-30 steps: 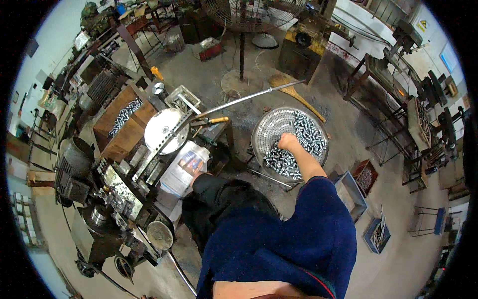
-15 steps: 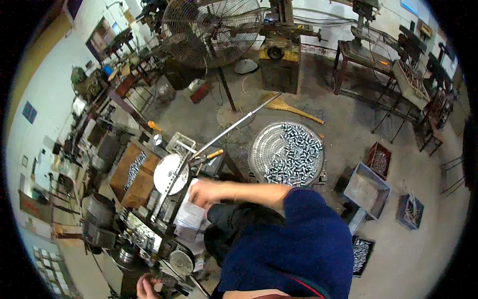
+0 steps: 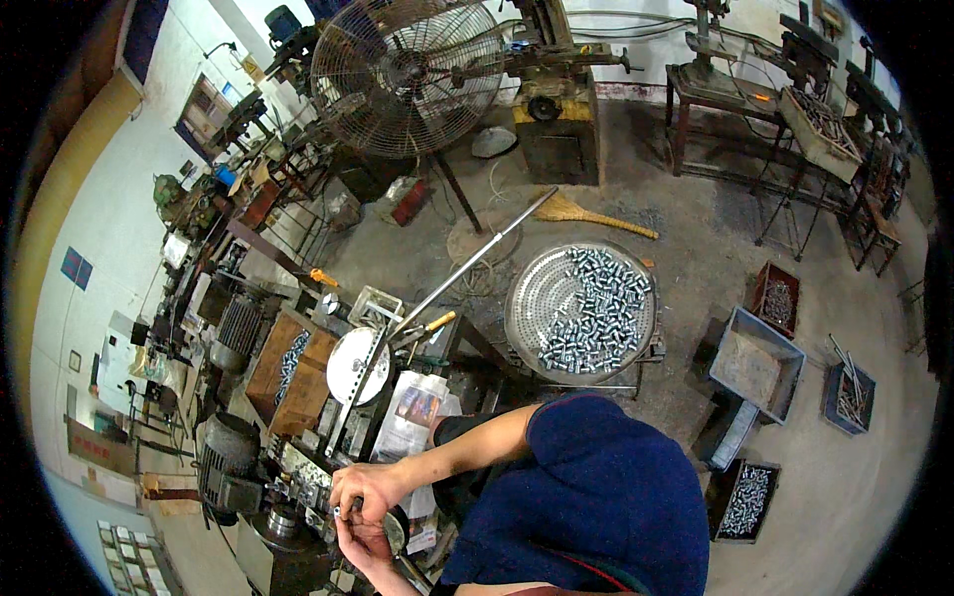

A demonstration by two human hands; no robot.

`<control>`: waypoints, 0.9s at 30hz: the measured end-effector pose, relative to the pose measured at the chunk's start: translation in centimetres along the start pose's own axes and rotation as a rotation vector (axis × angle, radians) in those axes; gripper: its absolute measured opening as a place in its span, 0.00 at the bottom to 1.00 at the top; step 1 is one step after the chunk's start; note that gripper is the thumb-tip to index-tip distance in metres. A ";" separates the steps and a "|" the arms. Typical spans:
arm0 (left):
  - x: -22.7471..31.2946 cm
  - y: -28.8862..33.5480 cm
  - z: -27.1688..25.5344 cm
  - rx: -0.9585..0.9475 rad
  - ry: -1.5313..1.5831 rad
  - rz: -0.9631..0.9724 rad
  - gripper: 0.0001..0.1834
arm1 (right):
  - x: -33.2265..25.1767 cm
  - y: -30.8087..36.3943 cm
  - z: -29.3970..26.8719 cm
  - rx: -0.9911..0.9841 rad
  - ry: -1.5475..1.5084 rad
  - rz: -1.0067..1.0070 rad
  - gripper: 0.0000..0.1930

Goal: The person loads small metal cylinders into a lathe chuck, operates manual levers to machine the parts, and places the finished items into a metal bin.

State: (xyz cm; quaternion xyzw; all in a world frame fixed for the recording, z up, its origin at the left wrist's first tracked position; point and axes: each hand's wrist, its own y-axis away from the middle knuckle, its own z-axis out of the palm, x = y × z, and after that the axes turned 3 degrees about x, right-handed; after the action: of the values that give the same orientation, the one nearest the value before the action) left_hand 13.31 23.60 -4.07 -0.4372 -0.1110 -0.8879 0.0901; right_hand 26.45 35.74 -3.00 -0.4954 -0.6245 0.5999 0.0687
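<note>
My right hand [image 3: 370, 489] is closed with its fingers curled, just above my left hand [image 3: 364, 541]. The two hands meet over the front of a machine bench. A small metal part [image 3: 338, 513] shows at the fingertips of my left hand; what my right fingers pinch is hidden. Beside the hands lies the machine's metal fixture [image 3: 306, 472]. A round wheel [image 3: 395, 531] is partly covered by my left hand and wrist. Newspaper sheets [image 3: 409, 412] lie on the bench to the right of a white round disc [image 3: 358, 366].
A long metal rod [image 3: 467, 266] slants up across the bench. A wooden box [image 3: 304, 382] of metal parts stands left. A perforated round tray [image 3: 537, 308] holds many shiny cylinders. A grey bin [image 3: 750, 368], a black crate [image 3: 765, 502], a broom [image 3: 606, 223] and a fan [image 3: 407, 74] stand around.
My right hand has moved from the newspaper down to my left hand. My left hand has come up and right from the lower edge. The view has shifted slightly.
</note>
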 end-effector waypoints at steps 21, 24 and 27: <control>2.7 1.2 0.1 0.191 -0.816 0.360 0.18 | -0.4 -0.9 1.2 -0.163 0.077 -0.030 0.11; 4.6 2.7 1.5 0.184 -1.085 0.196 0.12 | 0.2 -1.1 1.3 -0.268 0.103 -0.019 0.12; 5.5 4.1 -0.4 0.056 -1.242 0.282 0.10 | 1.3 -1.0 2.0 -0.358 0.108 0.010 0.12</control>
State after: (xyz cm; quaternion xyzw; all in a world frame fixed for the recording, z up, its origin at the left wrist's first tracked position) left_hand 10.75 19.19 0.59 -0.8785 -0.1072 -0.4451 0.1365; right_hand 23.88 35.52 -3.41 -0.5341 -0.7145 0.4518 0.0099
